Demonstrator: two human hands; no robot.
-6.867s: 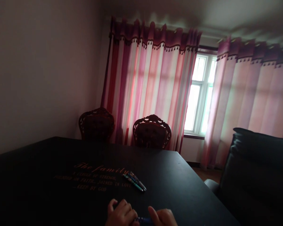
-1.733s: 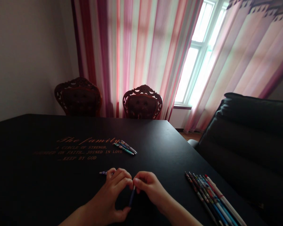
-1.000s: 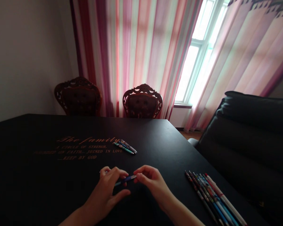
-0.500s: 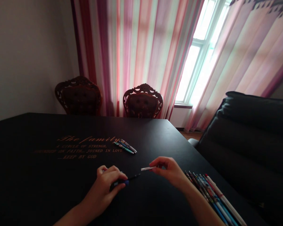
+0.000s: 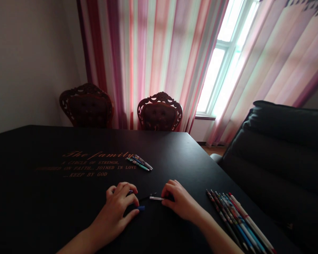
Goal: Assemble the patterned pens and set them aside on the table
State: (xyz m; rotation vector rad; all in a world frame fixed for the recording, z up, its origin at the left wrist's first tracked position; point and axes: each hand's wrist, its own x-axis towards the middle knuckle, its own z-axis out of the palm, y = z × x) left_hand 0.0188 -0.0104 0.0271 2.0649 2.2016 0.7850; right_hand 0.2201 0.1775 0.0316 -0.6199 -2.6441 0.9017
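Left hand (image 5: 119,201) curled closed over a dark pen (image 5: 147,197) with blue parts; right hand (image 5: 181,201) gripping a white pen barrel (image 5: 156,198), both on a black table (image 5: 190,158).

And the pen is no longer in one piece! Where a single pen was gripped between both hands moments ago, separate parts are now seen over the tabletop (image 5: 175,158). The left hand (image 5: 118,201) has been brought down from its raised pinch, and a blue end piece (image 5: 141,208) is left lying just beside its thumb. A thin dark refill (image 5: 147,197) is now seen between the hands. The right hand (image 5: 180,201) has been lowered too, with a white tube (image 5: 156,198) pinched at its fingertips, low over the table. A row of pens (image 5: 238,220), unseen in the first shot, is now in view at the right.
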